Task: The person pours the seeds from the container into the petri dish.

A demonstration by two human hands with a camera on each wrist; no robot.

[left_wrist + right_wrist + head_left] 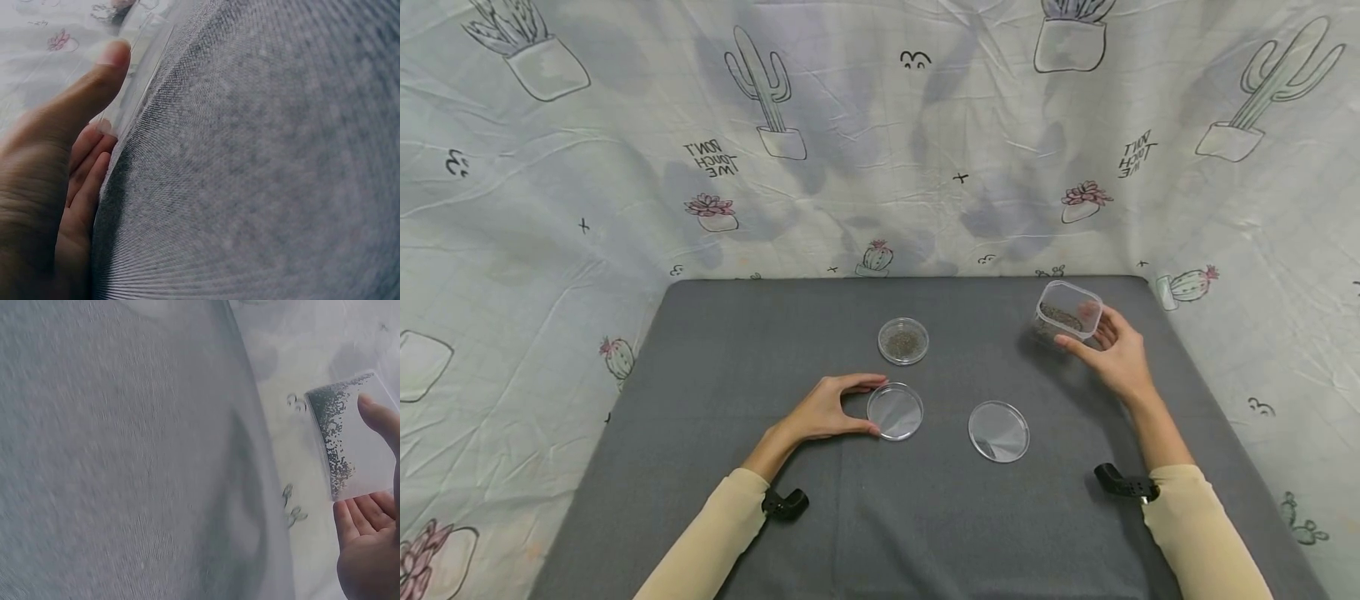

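Note:
My left hand lies on the grey table, thumb and fingers curved round the left rim of an empty clear petri dish. The left wrist view shows that dish's edge pinched between my thumb and fingertips. My right hand holds a clear square plastic container tilted above the table at the right; dark seeds lie in it. In the right wrist view the seeds inside the container have slid toward one side. A second petri dish with seeds sits behind the empty one.
Another empty clear round dish or lid lies between my hands. A cactus-print cloth walls the table at the back and both sides. Small black wrist mounts show near each sleeve.

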